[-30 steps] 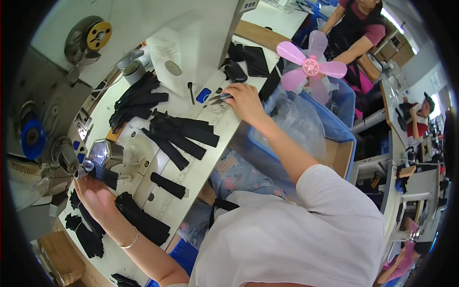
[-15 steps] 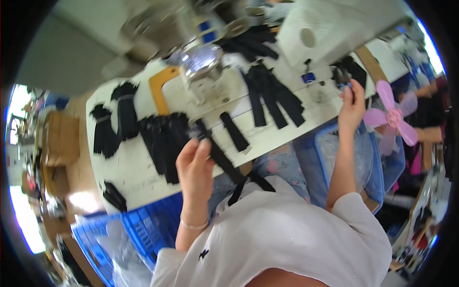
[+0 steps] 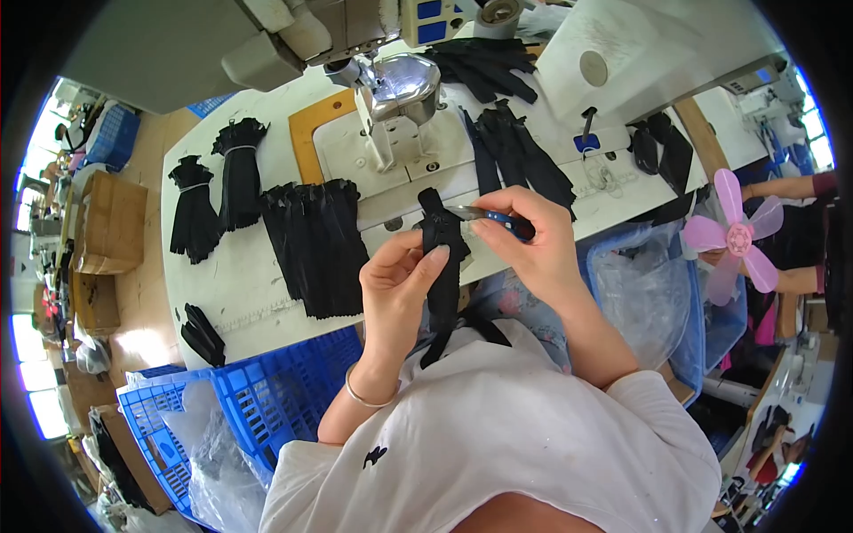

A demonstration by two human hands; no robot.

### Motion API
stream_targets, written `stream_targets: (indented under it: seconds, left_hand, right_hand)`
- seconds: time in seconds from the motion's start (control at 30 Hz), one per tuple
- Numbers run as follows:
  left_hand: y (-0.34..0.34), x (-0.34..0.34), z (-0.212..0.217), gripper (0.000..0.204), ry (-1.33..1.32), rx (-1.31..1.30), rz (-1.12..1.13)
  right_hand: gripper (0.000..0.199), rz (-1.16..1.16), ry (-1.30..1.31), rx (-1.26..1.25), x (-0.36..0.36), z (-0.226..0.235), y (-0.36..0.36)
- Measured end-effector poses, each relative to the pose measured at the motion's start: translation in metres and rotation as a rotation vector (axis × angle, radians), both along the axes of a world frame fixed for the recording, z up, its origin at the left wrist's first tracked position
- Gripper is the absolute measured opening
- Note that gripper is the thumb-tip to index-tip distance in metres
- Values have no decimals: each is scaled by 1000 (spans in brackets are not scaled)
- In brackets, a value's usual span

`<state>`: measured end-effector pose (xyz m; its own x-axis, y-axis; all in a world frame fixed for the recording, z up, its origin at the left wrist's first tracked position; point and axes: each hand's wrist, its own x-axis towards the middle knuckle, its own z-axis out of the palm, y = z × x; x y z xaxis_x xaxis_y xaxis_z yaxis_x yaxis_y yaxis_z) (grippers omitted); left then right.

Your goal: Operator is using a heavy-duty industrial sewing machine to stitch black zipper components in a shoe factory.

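My left hand (image 3: 400, 284) pinches a black fabric strip (image 3: 442, 298) between thumb and fingers, in front of the sewing machine (image 3: 402, 98). The strip hangs down toward my lap. My right hand (image 3: 535, 244) is closed round thread snips (image 3: 506, 220) with dark blue handles. The metal tips of the snips are at the strip's upper part, just above my left fingertips; whether the blades touch it I cannot tell. Left of the hands lies a row of black strips (image 3: 315, 249). More black strips (image 3: 524, 155) lie behind my right hand.
Tied black bundles (image 3: 238, 173) lie on the white table (image 3: 267, 333) at left. Blue crates (image 3: 267, 400) stand below it at left, and a blue bin lined with plastic (image 3: 644, 293) at right. A pink fan (image 3: 737, 238) stands close by my right; another person's arm (image 3: 786, 188) is behind it.
My right hand has come from the table's right side to the middle, bringing the snips to the strip. My left hand has moved slightly right, still holding the strip.
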<state>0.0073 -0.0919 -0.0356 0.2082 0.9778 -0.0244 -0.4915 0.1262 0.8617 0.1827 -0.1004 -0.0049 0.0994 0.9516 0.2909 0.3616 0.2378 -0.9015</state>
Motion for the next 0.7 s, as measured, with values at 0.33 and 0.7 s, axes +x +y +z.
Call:
stream_targets:
  seconds: [0.33, 0.7]
  left_hand:
    - [16, -17, -7, 62, -802, -326, -460]
    - [-5, -45, -2, 18, 85, -204, -5]
  right_hand:
    - [20, -94, 251, -118, 31, -14, -7]
    - [32, -638, -565, -175, 157, -56, -10]
